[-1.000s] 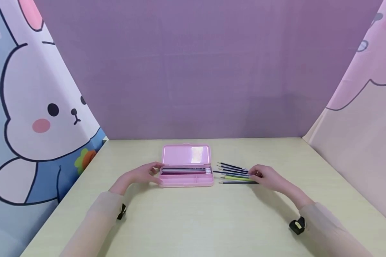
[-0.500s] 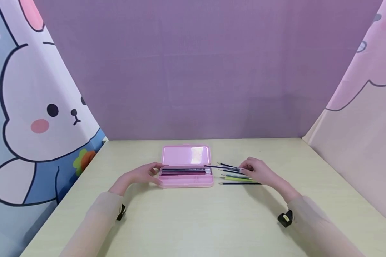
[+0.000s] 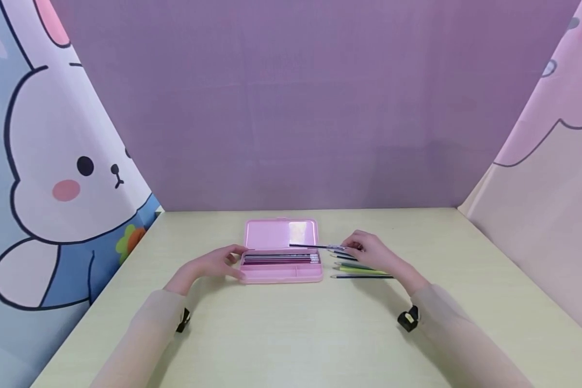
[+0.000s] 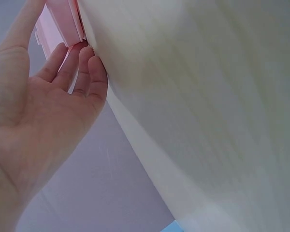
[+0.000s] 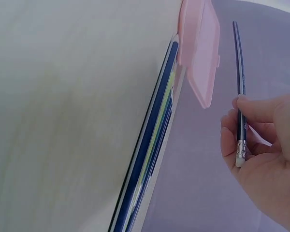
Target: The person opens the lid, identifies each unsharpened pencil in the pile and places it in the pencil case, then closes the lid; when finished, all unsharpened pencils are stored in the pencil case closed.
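Observation:
A pink pencil case [image 3: 269, 273] lies with its lid [image 3: 267, 233] tipped back, several pencils [image 3: 276, 258] side by side in its long rear compartment. My left hand [image 3: 215, 262] holds the case's left end between thumb and fingers; the left wrist view shows fingertips at the case [image 4: 65, 21]. Above the table, my right hand [image 3: 375, 253] pinches a dark pencil [image 5: 239, 72] near its white eraser end. That pencil points left, across the case's right part in the head view. Below the right hand, several loose pencils [image 3: 361, 270], dark ones and a yellow-green one, lie on the table.
The case's front part has a small divided section [image 3: 307, 271] at the right. A light wooden table [image 3: 291, 328] reaches back to a purple backdrop [image 3: 291, 108]. Cartoon-printed cloths [image 3: 43, 161] hang at both sides.
My right hand has lifted one dark pencil off the loose group and carried it leftward to the case. The left hand has stayed at the case's left end.

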### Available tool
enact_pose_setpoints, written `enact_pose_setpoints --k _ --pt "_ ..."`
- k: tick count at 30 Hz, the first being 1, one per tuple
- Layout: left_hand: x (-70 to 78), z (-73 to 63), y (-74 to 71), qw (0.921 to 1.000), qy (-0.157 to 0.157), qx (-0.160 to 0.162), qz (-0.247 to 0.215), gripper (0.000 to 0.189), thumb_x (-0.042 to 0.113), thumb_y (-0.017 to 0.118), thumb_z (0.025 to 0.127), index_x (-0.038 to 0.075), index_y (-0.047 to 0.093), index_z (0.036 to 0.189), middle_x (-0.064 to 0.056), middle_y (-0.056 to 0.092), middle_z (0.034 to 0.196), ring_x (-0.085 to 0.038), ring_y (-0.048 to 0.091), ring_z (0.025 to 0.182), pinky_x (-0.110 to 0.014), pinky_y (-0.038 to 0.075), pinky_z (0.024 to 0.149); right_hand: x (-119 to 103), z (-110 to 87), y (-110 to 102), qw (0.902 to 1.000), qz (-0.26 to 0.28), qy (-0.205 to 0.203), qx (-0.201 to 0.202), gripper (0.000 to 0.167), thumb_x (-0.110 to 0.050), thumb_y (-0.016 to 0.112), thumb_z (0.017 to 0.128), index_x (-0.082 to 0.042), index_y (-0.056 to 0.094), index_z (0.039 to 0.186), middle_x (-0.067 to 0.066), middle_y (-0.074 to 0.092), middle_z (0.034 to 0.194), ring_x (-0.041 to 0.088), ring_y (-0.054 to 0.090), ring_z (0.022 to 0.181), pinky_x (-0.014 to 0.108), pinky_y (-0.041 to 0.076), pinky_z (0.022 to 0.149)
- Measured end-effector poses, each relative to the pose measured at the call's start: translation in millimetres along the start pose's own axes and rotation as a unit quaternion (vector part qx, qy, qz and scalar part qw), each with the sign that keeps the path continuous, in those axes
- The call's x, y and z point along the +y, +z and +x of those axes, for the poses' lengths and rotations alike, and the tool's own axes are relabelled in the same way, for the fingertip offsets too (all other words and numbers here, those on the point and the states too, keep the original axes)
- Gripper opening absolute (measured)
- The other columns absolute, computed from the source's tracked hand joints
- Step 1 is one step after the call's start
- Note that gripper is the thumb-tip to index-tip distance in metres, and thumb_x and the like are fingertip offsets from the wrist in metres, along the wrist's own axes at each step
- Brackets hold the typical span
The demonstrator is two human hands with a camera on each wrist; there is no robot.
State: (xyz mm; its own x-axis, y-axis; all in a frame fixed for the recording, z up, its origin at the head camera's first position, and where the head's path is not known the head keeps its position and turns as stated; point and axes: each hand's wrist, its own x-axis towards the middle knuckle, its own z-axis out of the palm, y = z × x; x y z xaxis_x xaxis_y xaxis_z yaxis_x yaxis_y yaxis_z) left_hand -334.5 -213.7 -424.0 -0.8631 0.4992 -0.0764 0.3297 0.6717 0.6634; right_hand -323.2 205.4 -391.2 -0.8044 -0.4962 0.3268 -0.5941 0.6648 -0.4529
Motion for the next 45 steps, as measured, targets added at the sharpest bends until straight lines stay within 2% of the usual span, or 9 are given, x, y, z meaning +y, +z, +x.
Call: enact_pose_setpoints --k 7,15,20,27,37,45 --pt "1.2 -1.2 -0.6 1.0 -0.003 -0.002 -0.001 0.075 0.033 0.078 0.075 0.011 0.043 0.138 -0.009 0.05 0.131 -0.028 0.048 0.111 -0.046 0.039 0.098 -8.8 14.0 7.9 0.9999 0.016 -0.005 -0.004 0.012 -0.004 0.062 0.088 -0.003 0.068 0.098 0.003 0.061 0.085 0.011 0.052 0.075 0.024 0.047 0.067" --pt "-2.8 -18.0 -2.7 0.9998 0.008 -0.019 0.001 0.076 0.034 0.078 0.076 0.011 0.042 0.139 -0.01 0.049 0.132 -0.028 0.047 0.112 -0.047 0.038 0.099 -40.1 10.6 29.6 0.9991 0.034 0.025 -0.001 0.013 -0.003 0.061 0.088 -0.001 0.068 0.1 0.005 0.061 0.086 0.011 0.053 0.074 0.023 0.048 0.066" --pt "-4.2 -18.0 -2.0 0.9998 0.01 -0.019 0.0 0.076 0.034 0.078 0.075 0.012 0.042 0.138 -0.01 0.049 0.132 -0.028 0.047 0.112 -0.048 0.038 0.099 -45.8 18.3 35.6 0.9982 0.048 0.033 -0.012 0.016 -0.002 0.06 0.089 0.001 0.067 0.102 0.006 0.061 0.087 0.013 0.053 0.075 0.023 0.048 0.067" --pt "-5.8 -17.6 -2.1 0.9997 0.016 -0.02 0.006 0.076 0.034 0.078 0.075 0.012 0.043 0.139 -0.009 0.05 0.131 -0.028 0.048 0.112 -0.048 0.039 0.099 -50.4 30.1 45.1 0.9989 0.039 0.023 -0.016 0.016 -0.002 0.061 0.088 0.001 0.068 0.102 0.008 0.062 0.089 0.014 0.056 0.079 0.024 0.05 0.07" --pt "-6.4 -12.5 -0.9 0.9999 0.005 -0.012 0.003 0.076 0.035 0.078 0.074 0.013 0.043 0.138 -0.011 0.048 0.134 -0.029 0.048 0.113 -0.048 0.039 0.099 -54.1 50.7 60.0 0.9957 0.066 0.044 -0.048 0.016 -0.003 0.062 0.087 0.0 0.067 0.103 0.008 0.065 0.094 0.017 0.06 0.087 0.029 0.052 0.08" --pt "-4.1 -8.4 1.5 0.9999 0.003 -0.012 0.001 0.076 0.035 0.078 0.075 0.013 0.043 0.138 -0.009 0.05 0.132 -0.028 0.048 0.112 -0.048 0.039 0.099 -54.1 61.2 72.0 0.9959 0.051 0.032 -0.067 0.018 0.001 0.06 0.087 0.0 0.067 0.103 0.01 0.068 0.097 0.019 0.063 0.089 0.027 0.053 0.081"
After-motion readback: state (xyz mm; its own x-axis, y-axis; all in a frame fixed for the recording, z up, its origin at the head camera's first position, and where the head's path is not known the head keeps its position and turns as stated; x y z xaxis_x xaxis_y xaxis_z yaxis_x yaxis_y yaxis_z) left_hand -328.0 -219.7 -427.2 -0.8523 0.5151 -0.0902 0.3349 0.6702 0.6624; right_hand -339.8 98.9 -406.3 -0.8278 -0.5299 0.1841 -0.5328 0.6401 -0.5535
